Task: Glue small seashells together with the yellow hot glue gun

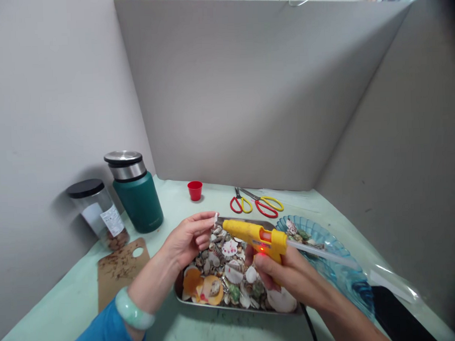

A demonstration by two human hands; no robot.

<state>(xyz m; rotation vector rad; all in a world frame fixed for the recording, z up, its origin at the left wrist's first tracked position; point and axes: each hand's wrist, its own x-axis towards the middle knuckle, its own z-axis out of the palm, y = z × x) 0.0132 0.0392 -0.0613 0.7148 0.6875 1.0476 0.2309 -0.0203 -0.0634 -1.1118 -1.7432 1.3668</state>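
My left hand (194,235) pinches a small white piece (216,219), too small to make out clearly, between thumb and fingertips. My right hand (272,268) is wrapped round the handle of a yellow glue gun (248,233); a red light glows on its side and a clear glue stick (320,252) sticks out of the back. The gun's nozzle is right by the white piece. Below both hands lies a metal tray (232,308) full of shells, with orange pieces (211,289) at its left front.
Two pairs of scissors (264,204) and a red cup (195,190) lie beyond the tray. A blue dish (329,236) holding shells is at the right, near a black object (399,316). At left are a green bottle (139,201), a jar (102,214) and a brown board (121,268).
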